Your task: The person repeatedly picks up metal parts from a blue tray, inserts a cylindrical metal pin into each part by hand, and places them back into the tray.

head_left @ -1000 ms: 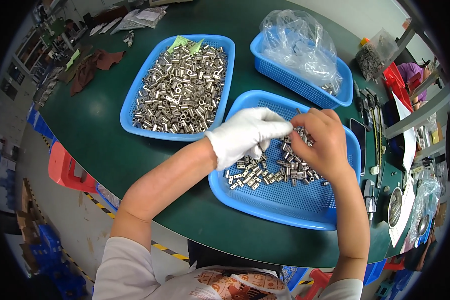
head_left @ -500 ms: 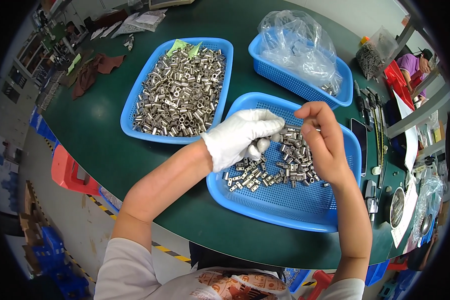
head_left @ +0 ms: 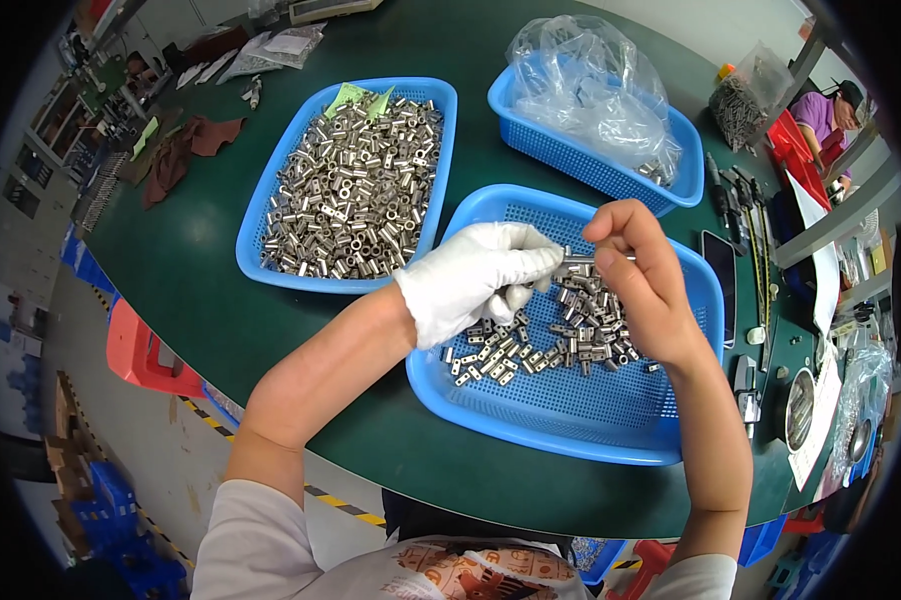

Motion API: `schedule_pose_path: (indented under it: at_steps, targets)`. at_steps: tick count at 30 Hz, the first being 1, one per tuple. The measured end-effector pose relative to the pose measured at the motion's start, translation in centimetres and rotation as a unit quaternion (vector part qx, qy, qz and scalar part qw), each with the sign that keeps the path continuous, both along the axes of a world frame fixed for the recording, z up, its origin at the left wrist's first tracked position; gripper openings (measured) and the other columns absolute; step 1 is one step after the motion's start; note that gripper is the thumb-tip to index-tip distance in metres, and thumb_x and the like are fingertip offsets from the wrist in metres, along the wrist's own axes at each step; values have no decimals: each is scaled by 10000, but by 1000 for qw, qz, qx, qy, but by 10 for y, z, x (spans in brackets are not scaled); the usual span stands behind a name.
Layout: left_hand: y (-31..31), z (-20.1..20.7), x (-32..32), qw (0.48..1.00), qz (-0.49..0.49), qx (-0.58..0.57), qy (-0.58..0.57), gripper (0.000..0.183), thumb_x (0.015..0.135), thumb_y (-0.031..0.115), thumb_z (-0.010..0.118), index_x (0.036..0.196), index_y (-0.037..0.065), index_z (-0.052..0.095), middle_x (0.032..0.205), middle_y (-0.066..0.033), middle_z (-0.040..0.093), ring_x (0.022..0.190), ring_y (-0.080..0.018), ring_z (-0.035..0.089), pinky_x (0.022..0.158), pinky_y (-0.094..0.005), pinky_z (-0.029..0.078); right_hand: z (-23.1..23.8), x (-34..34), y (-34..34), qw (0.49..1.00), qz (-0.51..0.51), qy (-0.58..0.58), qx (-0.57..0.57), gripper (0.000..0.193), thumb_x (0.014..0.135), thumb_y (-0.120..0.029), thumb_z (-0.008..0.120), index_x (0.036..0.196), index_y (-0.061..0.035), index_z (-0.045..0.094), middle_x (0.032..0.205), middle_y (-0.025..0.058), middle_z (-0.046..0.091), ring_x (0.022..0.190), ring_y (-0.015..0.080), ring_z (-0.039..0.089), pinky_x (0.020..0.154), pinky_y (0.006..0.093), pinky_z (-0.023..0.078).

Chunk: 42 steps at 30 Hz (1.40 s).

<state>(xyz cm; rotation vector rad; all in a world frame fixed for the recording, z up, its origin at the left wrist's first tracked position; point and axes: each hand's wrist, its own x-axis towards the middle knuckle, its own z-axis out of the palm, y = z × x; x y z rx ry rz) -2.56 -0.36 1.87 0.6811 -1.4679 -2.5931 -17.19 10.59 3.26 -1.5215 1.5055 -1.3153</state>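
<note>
Your left hand (head_left: 481, 280), in a white glove, is over the left part of the near basket (head_left: 561, 405), a blue perforated one that serves as the landmark here. Its thumb and fingers are pressed together at the tips, pinching a small metal part (head_left: 566, 251). Your bare right hand (head_left: 651, 285) is above the right part of the near basket, its thumb and the fingers behind it pinching a slim metal rod (head_left: 583, 260), while your index finger is lifted away from the thumb. The rod points left toward the small part, so both are above the near basket, between your hands; whether the rod enters a hole there is too small to tell.

Inside the near basket, below your hands, lie loose metal pieces (head_left: 591, 340), some of them short blocks with two holes. Left of the near basket and farther from you, a full basket (head_left: 311, 282) carries a heap of metal parts (head_left: 356, 200), with green paper (head_left: 347, 97) at its far end. Beyond the near basket, a third blue basket (head_left: 561, 150) holds a clear plastic bag (head_left: 591, 85). Just right of the near basket on the green tabletop (head_left: 211, 270) lie a dark phone (head_left: 719, 285) and a caliper (head_left: 747, 385), with a round metal bowl (head_left: 801, 410) farther right of it.
</note>
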Motion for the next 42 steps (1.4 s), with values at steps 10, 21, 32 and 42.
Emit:
schedule_pose_path:
  at_steps: [10, 21, 32, 42]
  targets:
    - [0, -2, 0, 999, -34, -11, -2, 131, 814, 175, 521, 821, 48, 491, 675, 23, 438, 519, -19, 381, 405, -138, 293, -1, 4, -1, 997, 25, 77, 19, 140, 789, -55, 410, 921, -10, 406, 750, 112, 515, 688, 214, 523, 620, 303, 407]
    - [-3, 0, -1, 997, 51, 61, 20, 143, 828, 157, 485, 873, 22, 489, 723, -13, 474, 555, -41, 435, 412, -142, 328, 13, -13, 0, 992, -29, 117, 42, 112, 690, -82, 497, 766, -17, 547, 708, 93, 540, 680, 195, 525, 688, 253, 387]
    - [-5, 2, -2, 984, 102, 137, 48, 114, 817, 145, 497, 868, 43, 500, 783, -43, 529, 625, -90, 536, 390, -136, 365, -32, -6, -11, 834, 17, 547, 62, 142, 594, -188, 612, 656, -74, 556, 667, 56, 560, 635, 222, 538, 618, 329, 376]
    - [-2, 4, 1, 999, -12, 52, 2, 147, 824, 213, 513, 874, 76, 498, 707, 22, 452, 536, -17, 406, 376, -113, 278, -4, 9, -11, 977, -98, 188, -36, 238, 570, -163, 727, 676, -43, 551, 517, 23, 430, 447, 107, 368, 415, 241, 289]
